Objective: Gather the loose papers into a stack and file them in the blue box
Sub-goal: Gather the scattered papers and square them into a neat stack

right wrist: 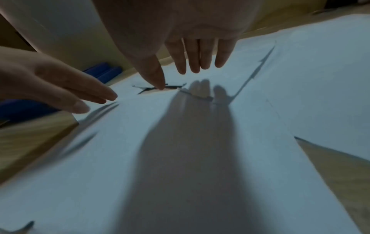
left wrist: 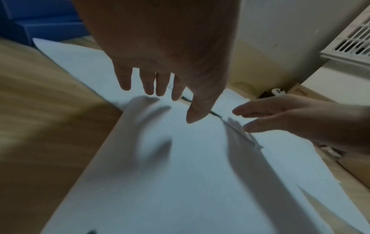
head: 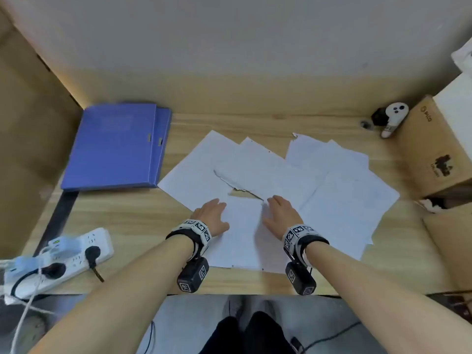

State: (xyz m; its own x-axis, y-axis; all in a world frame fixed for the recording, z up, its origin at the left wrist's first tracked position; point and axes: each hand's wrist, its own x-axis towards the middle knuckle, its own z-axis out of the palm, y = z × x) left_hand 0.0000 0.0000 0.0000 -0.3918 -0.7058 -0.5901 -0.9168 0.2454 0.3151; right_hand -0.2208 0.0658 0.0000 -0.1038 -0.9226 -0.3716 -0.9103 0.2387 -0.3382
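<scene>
At the far left of the desk a power strip sits near the front edge with plugs and cables in it; a sheet swept that way could catch on a cable, though the strip lies well apart from the sheets. Behind it, the blue box lies flat and closed in the back left corner, its near right corner just beside the leftmost sheet. No writing on its lid can be read (there is only a faint embossed panel). It will have to be opened before anything is filed.

The papers lie fanned and overlapping across the middle of the desk, not yet stacked. One middle sheet has a ragged, torn edge that curls up, and a pull on it could lengthen the tear.

The left hand hovers over the nearest sheet with fingers straight and spread, gripping nothing. The right hand does the same, its fingers relaxed, near the torn edge. Flat palms that drag one sheet may leave those beneath behind or crease them, and sheets near the front edge could slide off.

At right, a white controller leans on a cardboard box, whose print looks like "PICO", with an illegible logo lower down.
</scene>
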